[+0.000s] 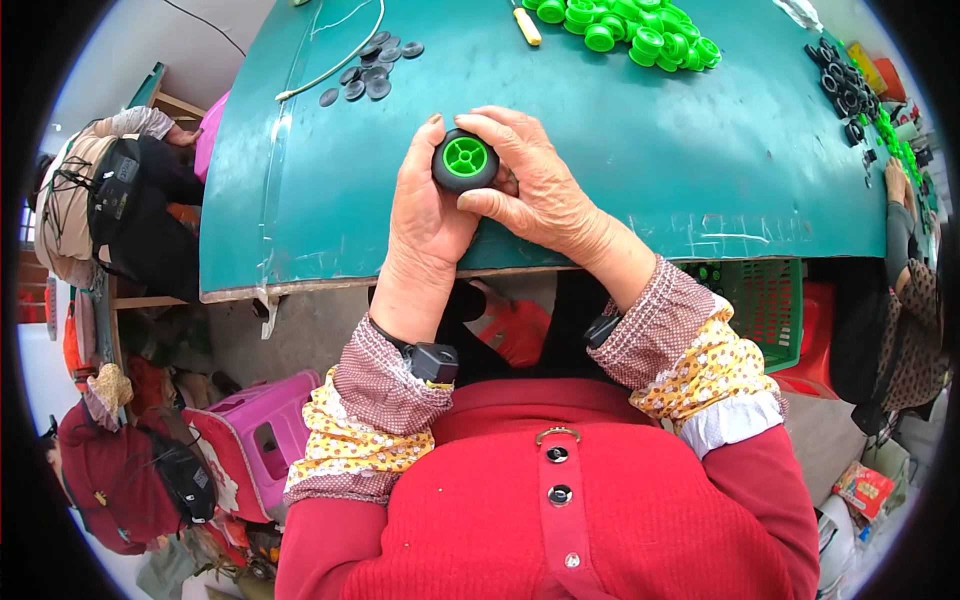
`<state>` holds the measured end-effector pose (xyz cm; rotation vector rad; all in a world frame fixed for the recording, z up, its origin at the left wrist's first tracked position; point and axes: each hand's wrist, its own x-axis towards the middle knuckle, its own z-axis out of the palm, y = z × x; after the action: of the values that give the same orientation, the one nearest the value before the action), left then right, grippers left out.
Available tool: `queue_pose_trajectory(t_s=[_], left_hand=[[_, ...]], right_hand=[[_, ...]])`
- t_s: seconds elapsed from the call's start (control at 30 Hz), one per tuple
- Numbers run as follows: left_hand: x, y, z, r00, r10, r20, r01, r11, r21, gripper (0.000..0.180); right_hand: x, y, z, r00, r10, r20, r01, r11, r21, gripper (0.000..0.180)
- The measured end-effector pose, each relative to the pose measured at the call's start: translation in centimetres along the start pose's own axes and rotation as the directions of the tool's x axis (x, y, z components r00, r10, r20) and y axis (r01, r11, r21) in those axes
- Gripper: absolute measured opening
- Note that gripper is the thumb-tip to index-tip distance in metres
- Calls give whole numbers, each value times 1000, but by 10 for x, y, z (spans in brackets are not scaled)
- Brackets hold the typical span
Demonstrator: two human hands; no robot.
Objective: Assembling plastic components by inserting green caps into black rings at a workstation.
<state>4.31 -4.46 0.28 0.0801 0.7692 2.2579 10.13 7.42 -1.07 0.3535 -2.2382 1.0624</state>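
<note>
1. spreading across the upper part of the view is a green tabletop (640, 170), and its front edge is running just above the person's lap.
2. both hands are meeting over the tabletop near that front edge, holding a small wheel (465, 160) with a black tyre and a bright green hub facing up.
3. the left hand (425, 215) is cupping the wheel from its left side, with the thumb lying along the tyre and the fingers wrapped behind it.
4. the right hand (535, 190) is closing on the wheel from the right, its fingers (500, 128) curling over the top of the tyre and its thumb pressing below.
5. beyond the wheel, toward the far right of the tabletop, a heap of green hubs (635, 30) is lying.
6. beyond the wheel to the left, a cluster of dark discs (370, 70) is lying beside a thin white cord (335, 62).
7. far to the right of the wheel, black tyres (845, 85) are piling near the tabletop's edge.
8. below the wheel and to its left, a pink plastic stool (265, 430) is standing on the floor.
9. under the tabletop to the right of the wheel, a green basket (765, 305) is sitting.
</note>
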Motion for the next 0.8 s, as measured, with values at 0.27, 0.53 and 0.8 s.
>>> queue_pose_trajectory(t_s=[0.27, 0.53, 0.8], left_hand=[[1, -1, -1, 993, -92, 68, 91, 996, 16, 54], [-7, -3, 2, 995, 63, 72, -76, 978, 195, 39], [-6, -11, 13, 994, 96, -54, -91, 991, 101, 33]], right_hand=[[-2, 1, -2, 995, 99, 14, -98, 993, -62, 70], [0, -5, -2, 998, 37, 51, -35, 999, -33, 71], [0, -7, -5, 995, 100, 28, -101, 994, 45, 65]])
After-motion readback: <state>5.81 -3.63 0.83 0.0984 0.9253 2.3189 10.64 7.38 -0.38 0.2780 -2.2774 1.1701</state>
